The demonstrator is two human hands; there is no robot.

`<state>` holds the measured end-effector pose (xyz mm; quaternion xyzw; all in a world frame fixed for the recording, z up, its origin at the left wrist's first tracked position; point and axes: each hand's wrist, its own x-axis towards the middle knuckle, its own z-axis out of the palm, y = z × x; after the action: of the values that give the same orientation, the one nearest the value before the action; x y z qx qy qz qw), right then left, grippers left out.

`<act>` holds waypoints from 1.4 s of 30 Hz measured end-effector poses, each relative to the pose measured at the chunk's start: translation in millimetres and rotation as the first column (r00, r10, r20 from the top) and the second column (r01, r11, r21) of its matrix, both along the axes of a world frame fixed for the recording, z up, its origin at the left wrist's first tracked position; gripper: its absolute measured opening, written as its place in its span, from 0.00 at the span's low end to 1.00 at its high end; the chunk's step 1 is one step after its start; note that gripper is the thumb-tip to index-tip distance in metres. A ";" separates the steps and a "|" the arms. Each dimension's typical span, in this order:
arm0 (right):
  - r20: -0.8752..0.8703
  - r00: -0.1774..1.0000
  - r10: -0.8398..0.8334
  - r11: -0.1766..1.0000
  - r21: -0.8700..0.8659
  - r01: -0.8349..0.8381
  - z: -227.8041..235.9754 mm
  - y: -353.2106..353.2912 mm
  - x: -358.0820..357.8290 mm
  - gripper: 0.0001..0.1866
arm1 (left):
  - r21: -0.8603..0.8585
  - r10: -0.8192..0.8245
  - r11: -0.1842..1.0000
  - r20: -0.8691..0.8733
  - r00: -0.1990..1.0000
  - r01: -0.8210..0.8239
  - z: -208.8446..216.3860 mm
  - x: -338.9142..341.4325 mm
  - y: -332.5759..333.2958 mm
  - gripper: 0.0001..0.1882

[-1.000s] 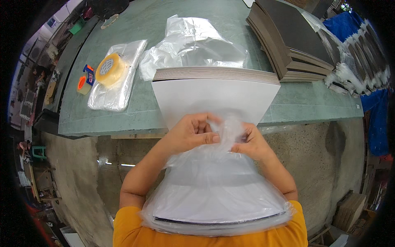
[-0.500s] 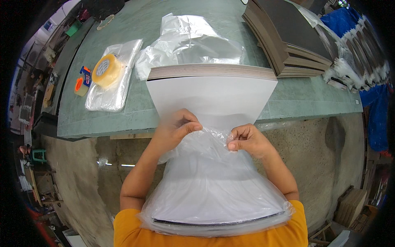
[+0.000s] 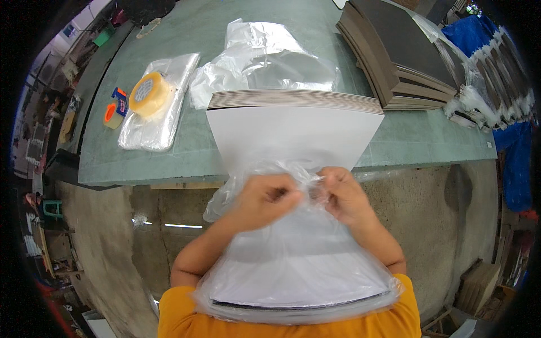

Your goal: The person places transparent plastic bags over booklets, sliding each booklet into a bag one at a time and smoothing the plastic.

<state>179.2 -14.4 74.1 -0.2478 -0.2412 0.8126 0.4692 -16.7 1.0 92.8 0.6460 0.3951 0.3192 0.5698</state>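
Right grip (image 3: 346, 194) pinches clear plastic (image 3: 298, 248); left grip (image 3: 264, 198) is blurred, closure unclear. White-faced stack (image 3: 290, 132) overlaps the desk (image 3: 135, 166) edge, perhaps leaning there to free both.

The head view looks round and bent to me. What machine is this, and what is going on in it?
There is no machine: these are a person's bare hands, seen from above by a wide fisheye camera worn on the head, which bends straight edges. On the green table lie folded clear plastic under a yellowish tape roll, a small blue-and-orange tape dispenser, a crumpled clear plastic sheet, white-faced boards and dark-topped brown boards. The right hand grips the gathered film of a clear plastic bag with something flat and white inside; the left hand is too blurred to tell.
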 end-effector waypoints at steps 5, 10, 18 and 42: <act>0.124 0.989 -0.076 0.994 0.082 0.066 5.7 -9.9 33.5 0.11 | 0.433 0.710 0.665 -0.114 0.695 -0.609 10.8 -102.5 41.6 0.03; 0.434 0.895 -0.106 0.895 0.434 -0.105 24.1 -14.9 7.1 0.10 | 0.614 0.299 0.756 -0.018 0.954 -0.226 37.9 -23.3 -3.1 0.13; 0.455 0.819 -0.350 0.837 0.544 0.055 44.3 1.5 6.2 0.10 | 0.034 -0.251 0.967 -0.018 0.968 0.252 38.3 1.3 -6.9 0.14; 0.749 -0.433 -0.502 0.321 -0.303 -0.897 -1.0 -16.2 48.6 0.10 | 0.079 -0.269 0.596 -0.918 0.291 0.799 -4.2 -49.4 -3.0 0.13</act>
<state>227.8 -30.6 73.1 -0.3879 -0.8860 0.0919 -0.2367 -66.1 -2.0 88.6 0.9377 0.2534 -0.1608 0.1748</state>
